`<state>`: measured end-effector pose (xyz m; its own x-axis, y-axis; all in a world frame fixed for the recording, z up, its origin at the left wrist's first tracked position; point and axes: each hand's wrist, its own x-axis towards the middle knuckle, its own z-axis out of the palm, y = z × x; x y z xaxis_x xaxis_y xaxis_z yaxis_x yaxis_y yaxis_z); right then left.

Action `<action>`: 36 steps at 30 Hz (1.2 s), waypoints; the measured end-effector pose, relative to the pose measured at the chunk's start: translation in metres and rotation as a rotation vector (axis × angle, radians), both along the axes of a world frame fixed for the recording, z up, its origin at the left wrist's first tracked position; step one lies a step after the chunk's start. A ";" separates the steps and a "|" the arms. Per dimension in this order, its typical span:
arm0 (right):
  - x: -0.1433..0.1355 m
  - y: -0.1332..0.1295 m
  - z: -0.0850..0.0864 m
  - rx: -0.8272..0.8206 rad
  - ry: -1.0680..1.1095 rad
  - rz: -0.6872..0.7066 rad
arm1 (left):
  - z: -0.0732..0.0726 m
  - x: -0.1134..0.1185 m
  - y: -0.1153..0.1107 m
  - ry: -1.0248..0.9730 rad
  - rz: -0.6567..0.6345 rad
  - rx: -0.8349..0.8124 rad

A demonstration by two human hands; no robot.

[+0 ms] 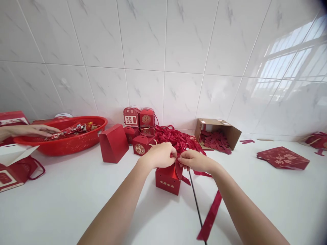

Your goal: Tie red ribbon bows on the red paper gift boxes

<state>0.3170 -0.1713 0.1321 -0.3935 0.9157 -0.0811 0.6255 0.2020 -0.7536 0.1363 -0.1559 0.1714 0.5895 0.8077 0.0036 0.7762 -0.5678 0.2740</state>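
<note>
Nearest: flat dark-red ribbon strip (211, 217) on white tabletop (158, 224), approx 4–5 o'clock of small red card box w/ gold lettering (167, 182). Box upright, between forearms. L hand (163, 154) & R hand (195, 160) meet at box top, grip of each pinched on it; can't tell if ribbon's pinched too. Oval red plastic basket (68, 148) w/ wrapped sweets (74, 131), 9–10 o'clock; co-worker's hand (46, 130) there. Tangled dark-red ribbon heap (167, 134), 12 o'clock. Brown cardboard carton (233, 134), 1–2 o'clock.
</note>
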 end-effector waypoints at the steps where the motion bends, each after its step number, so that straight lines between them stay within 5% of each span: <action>1: 0.000 -0.001 0.000 0.002 -0.008 -0.001 | -0.001 -0.001 0.001 -0.003 -0.002 -0.008; 17: 0.002 -0.011 0.012 -0.016 -0.134 -0.028 | -0.003 -0.001 0.004 -0.044 -0.040 -0.072; 21: 0.013 -0.011 0.014 0.149 -0.147 -0.132 | 0.005 -0.003 -0.006 -0.075 -0.016 -0.036; 24: 0.016 -0.012 0.018 0.289 0.002 -0.038 | 0.015 -0.004 -0.021 -0.143 -0.009 0.075; 28: 0.011 -0.017 0.025 0.174 0.317 0.174 | 0.030 -0.005 -0.043 -0.272 -0.046 0.187; 32: 0.010 -0.020 0.029 0.123 0.486 0.113 | 0.037 -0.011 -0.047 -0.281 -0.004 0.217; 36: 0.015 -0.028 0.036 0.206 0.623 -0.007 | 0.030 -0.019 -0.032 0.039 0.095 0.000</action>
